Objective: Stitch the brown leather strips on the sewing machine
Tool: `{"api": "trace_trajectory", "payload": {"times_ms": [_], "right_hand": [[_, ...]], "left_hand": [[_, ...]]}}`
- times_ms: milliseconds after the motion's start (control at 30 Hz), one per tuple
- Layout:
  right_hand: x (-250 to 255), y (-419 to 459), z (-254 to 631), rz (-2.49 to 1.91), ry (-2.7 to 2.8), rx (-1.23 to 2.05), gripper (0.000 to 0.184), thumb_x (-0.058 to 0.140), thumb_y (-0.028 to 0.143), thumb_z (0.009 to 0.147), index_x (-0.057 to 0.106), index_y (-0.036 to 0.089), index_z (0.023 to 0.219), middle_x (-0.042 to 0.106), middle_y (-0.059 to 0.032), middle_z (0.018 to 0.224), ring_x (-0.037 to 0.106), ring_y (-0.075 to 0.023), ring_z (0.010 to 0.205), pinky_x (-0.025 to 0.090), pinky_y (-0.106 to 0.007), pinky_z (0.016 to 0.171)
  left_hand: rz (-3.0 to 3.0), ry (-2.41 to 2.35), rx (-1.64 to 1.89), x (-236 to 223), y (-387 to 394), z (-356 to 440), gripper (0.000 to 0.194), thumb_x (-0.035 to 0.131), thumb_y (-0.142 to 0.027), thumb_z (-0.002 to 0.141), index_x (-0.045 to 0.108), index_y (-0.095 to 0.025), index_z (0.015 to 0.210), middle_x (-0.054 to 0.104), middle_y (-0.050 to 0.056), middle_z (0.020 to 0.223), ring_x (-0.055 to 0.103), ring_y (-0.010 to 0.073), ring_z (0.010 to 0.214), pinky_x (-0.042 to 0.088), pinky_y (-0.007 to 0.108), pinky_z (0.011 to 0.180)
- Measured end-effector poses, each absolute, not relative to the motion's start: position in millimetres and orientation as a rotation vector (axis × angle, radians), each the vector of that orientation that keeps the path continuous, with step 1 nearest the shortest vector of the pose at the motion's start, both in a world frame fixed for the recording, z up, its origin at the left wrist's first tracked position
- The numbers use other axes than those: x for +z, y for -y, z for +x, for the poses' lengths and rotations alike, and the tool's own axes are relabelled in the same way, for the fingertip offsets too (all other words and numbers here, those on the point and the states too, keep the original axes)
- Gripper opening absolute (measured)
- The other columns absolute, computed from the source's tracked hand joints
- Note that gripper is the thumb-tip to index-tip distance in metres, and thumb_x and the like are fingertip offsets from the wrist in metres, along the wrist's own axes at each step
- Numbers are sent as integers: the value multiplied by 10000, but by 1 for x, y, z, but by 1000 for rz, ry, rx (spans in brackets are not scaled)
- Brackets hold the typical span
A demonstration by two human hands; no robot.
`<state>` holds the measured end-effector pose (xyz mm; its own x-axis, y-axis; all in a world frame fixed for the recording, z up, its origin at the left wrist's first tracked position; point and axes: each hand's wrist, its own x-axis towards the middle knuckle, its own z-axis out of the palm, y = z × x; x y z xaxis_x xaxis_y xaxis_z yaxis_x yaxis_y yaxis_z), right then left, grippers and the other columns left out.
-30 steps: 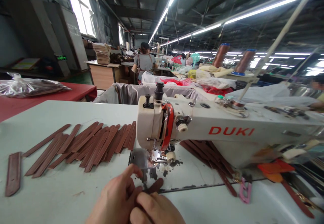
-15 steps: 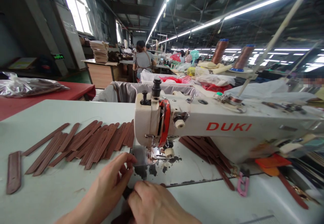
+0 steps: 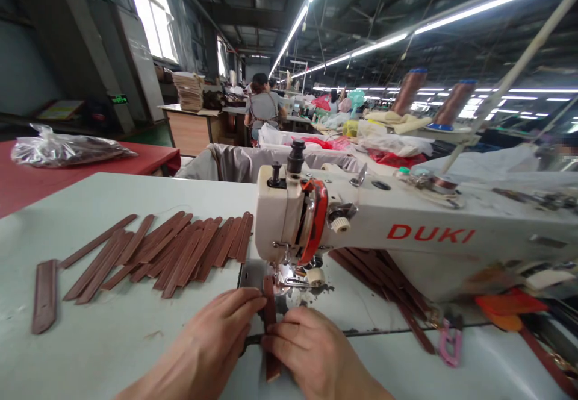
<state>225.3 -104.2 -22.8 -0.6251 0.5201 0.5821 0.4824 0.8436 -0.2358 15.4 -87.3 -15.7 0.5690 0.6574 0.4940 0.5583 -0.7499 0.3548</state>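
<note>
A brown leather strap [image 3: 270, 309] lies lengthwise in front of the sewing machine [image 3: 289, 219], its far end beside the presser foot [image 3: 289, 276]. My left hand [image 3: 217, 328] is closed at the strap's left edge, fingertips against it. From the right, my right hand [image 3: 311, 343] grips the same strap, fingers bent over it. Between the hands a dark, curved piece [image 3: 253, 341] shows; most of it is hidden, and I cannot make out what it is. Many similar leather straps [image 3: 180, 249] are spread in an overlapping row left of the machine.
A single wider leather piece [image 3: 45, 294] lies far left. More straps [image 3: 383, 279] lie under the machine arm, near pink-handled thread snips [image 3: 450, 340]. A plastic bag [image 3: 67, 147] rests on the red table [image 3: 158, 162]. Beyond, a person [image 3: 264, 108] sits facing away.
A leather strap has come into view between my hands, reaching up to the presser foot. My right hand has moved right and holds it. The camera has turned slightly left.
</note>
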Motion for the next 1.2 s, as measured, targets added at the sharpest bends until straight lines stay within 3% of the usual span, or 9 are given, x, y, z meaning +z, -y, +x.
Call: {"api": "trace_trajectory", "payload": {"times_ms": [200,367,500,633,733,900,1000,1100,1200], "right_hand": [[-35,100,224,-773,2283,33,292,402,95,954,650,57,1102,703,-115,970,624,-196,897,561,-286,807],[-28,105,222,-800,2263,-141,296,413,90,905,670,123,1048,652,-64,760,585,-174,671,543,-274,631],[-27,110,224,-824,2188,-132,318,377,122,896,659,201,772,540,-11,608,511,-130,515,459,-213,491],[-32,113,227,-910,2150,157,261,445,268,970,669,194,860,625,-19,715,603,-110,578,494,-185,544],[-33,112,226,-939,2158,122,216,492,339,951,669,217,930,649,-4,725,612,-139,586,497,-233,545],[-31,108,224,-878,2206,97,220,514,197,859,651,180,1030,635,-15,735,576,-161,630,488,-278,592],[-38,107,226,-897,2217,37,209,515,170,854,668,187,996,594,-21,719,540,-166,636,470,-292,580],[-49,106,229,-973,2250,37,201,588,196,858,673,208,1039,622,-46,860,563,-186,755,513,-293,646],[-60,105,230,-965,2291,81,274,517,153,903,628,166,1153,647,-82,1004,581,-209,894,542,-320,796]], "left_hand": [[2951,-865,951,-13,85,24,419,407,-38,828,543,-156,1206,689,74,1145,646,170,1072,490,245,985],[2692,-1005,932,-19,86,21,389,388,-55,861,549,-200,1183,660,61,1143,651,153,1028,506,209,944],[2435,-1110,927,-27,87,15,307,357,-100,924,556,-228,1121,613,70,1118,637,161,979,524,204,858],[2394,-1132,943,-31,86,11,288,353,-113,946,539,-238,1126,584,59,1125,608,157,1012,498,210,890],[2428,-1146,902,-30,87,11,321,350,-98,931,549,-236,1142,590,58,1153,593,165,1060,496,239,931],[2680,-1048,859,-23,86,16,451,401,-64,876,517,-208,1288,629,57,1213,607,163,1112,487,245,991],[2808,-999,904,-20,85,20,463,431,-69,840,542,-178,1276,640,73,1226,617,185,1117,477,277,1016],[2857,-962,943,-22,84,22,491,446,-71,797,549,-178,1265,651,72,1216,625,197,1111,469,302,1030],[2835,-916,966,-26,83,23,538,442,-74,792,504,-191,1313,648,70,1217,620,191,1120,477,284,1019]]}}
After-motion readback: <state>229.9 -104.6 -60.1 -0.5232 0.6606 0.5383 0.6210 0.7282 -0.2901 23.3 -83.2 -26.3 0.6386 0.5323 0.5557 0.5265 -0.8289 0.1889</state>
